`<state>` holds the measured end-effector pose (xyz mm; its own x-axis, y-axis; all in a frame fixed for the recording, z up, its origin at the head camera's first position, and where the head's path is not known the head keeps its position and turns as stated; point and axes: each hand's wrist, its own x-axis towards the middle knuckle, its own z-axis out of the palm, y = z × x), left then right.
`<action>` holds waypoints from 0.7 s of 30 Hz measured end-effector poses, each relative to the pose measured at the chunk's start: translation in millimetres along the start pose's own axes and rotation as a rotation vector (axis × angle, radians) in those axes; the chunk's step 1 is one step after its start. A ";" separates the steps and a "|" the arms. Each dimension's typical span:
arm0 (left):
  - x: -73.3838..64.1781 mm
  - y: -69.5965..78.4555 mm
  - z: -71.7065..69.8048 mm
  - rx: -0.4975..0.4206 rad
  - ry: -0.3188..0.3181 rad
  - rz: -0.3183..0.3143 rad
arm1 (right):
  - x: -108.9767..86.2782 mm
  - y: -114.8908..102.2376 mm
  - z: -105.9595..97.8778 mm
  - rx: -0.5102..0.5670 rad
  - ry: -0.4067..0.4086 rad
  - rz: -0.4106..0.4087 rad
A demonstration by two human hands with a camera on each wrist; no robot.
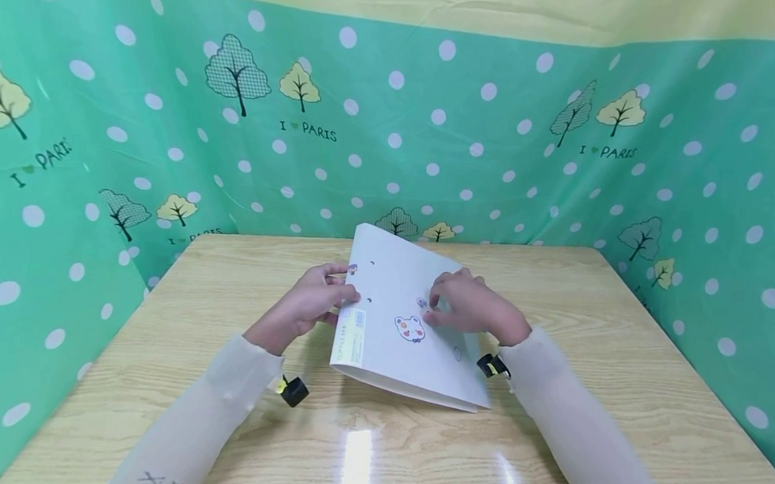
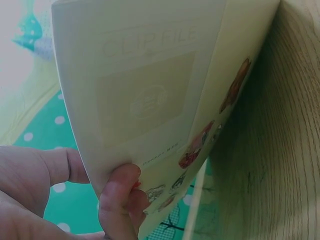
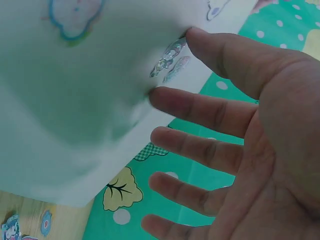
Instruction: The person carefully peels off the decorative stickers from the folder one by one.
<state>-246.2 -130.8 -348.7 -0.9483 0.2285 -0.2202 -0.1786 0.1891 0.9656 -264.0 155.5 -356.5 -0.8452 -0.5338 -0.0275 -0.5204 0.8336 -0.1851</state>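
A white clip file folder [image 1: 393, 364] stands tilted over the table, its lower edge slightly parted. On its cover are a bear sticker [image 1: 409, 329] and a small purple sticker [image 1: 421, 302]. My left hand [image 1: 318, 299] grips the spine side, thumb on the cover and fingers round behind. In the left wrist view, the label [image 2: 145, 95] and several stickers [image 2: 197, 145] show on the folder. My right hand [image 1: 471, 303] touches the cover's right part with thumb and index fingertips beside shiny stickers [image 3: 168, 57]; its other fingers are extended and spread.
The wooden table [image 1: 563, 407] lies beneath, with light glare near its front. A green dotted curtain [image 1: 422, 139] with trees closes off the back and both sides. More small stickers [image 3: 46, 222] show below the folder's edge in the right wrist view.
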 end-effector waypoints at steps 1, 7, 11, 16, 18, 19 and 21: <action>0.0 -0.1 0.3 -0.004 0.000 0.000 | 0.3 -0.6 0.8 -0.005 -0.002 0.002; 0.6 -0.6 1.4 -0.011 0.006 0.002 | 0.4 -5.1 3.2 -0.068 -0.006 0.030; 0.5 -0.7 1.8 -0.010 0.012 0.003 | -0.9 -10.7 3.2 -0.099 0.008 0.036; 0.3 -0.9 2.8 -0.008 0.024 0.003 | -0.5 -15.5 5.9 -0.147 0.037 0.042; -0.2 -0.7 3.2 -0.005 0.028 0.010 | 0.0 -16.6 7.4 -0.165 0.047 0.049; -0.5 -0.4 3.3 -0.003 0.029 0.013 | 0.2 -17.4 7.9 -0.170 0.051 0.054; -1.1 0.1 3.5 -0.002 0.030 0.019 | 0.8 -18.1 9.1 -0.184 0.058 0.057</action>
<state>-244.3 -127.7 -348.9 -0.9589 0.2035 -0.1976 -0.1609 0.1834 0.9698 -254.1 138.7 -362.1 -0.8770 -0.4799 0.0244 -0.4801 0.8772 -0.0023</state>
